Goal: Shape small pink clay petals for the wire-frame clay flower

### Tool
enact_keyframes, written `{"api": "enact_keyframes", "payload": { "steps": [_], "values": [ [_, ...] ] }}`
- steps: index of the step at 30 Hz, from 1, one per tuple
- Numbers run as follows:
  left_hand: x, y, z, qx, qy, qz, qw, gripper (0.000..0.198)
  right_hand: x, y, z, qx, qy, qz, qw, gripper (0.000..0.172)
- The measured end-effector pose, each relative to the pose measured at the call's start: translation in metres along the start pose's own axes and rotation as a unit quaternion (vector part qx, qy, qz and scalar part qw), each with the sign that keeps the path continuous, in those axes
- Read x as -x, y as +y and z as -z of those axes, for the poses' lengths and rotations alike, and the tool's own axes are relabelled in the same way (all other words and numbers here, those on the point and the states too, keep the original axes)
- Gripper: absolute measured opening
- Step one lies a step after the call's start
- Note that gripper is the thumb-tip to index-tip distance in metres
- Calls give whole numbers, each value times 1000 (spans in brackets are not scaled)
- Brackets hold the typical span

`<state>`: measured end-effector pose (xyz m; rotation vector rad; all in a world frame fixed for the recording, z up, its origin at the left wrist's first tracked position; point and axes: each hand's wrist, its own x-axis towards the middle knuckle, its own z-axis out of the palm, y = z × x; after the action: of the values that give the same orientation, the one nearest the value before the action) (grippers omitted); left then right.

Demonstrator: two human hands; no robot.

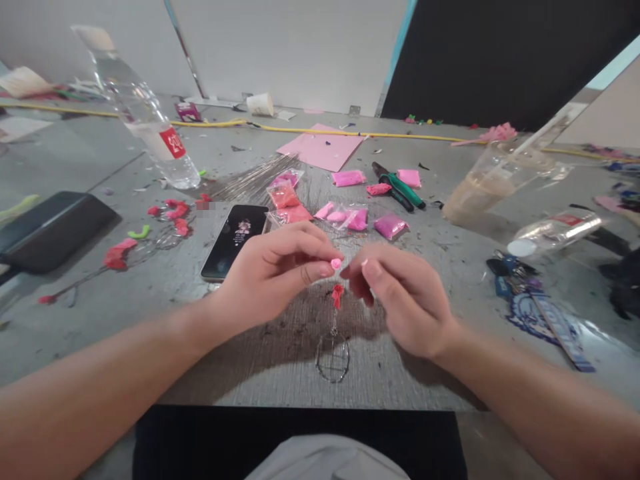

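Between the thumb and forefinger of my left hand is a small pink lump of clay. My right hand is close beside it on the right, fingers curled in and thumb laid against them; whether anything is inside cannot be made out. Below the two hands, a wire piece with a round looped frame lies on the table, a red clay bit at its upper end. A smartphone with a lit screen lies just behind my left hand.
Clay packets, green-handled pliers and thin wires lie beyond my hands. To the left are red clay pieces on wire, a black case and a water bottle. A drink cup and small bottle are right.
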<state>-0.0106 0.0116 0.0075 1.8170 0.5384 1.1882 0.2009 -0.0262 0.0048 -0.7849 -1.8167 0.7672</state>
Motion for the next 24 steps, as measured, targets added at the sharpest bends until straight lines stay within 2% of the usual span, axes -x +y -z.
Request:
{"api": "enact_keyframes", "payload": {
  "steps": [2, 4, 10, 24],
  "values": [
    [4, 2, -6, 36, 15, 2, 999, 8, 2, -7, -4, 15, -19, 73, 997, 26],
    [8, 4, -11, 60, 25, 7, 998, 10, 3, -11, -7, 19, -26, 91, 995, 22],
    [12, 8, -16, 82, 20, 0, 996, 21, 2, -13, -8, 32, -26, 93, 995, 19],
    [13, 13, -18, 33, 29, -16, 999, 15, 3, -14, -8, 44, -38, 95, 994, 20]
  ]
}}
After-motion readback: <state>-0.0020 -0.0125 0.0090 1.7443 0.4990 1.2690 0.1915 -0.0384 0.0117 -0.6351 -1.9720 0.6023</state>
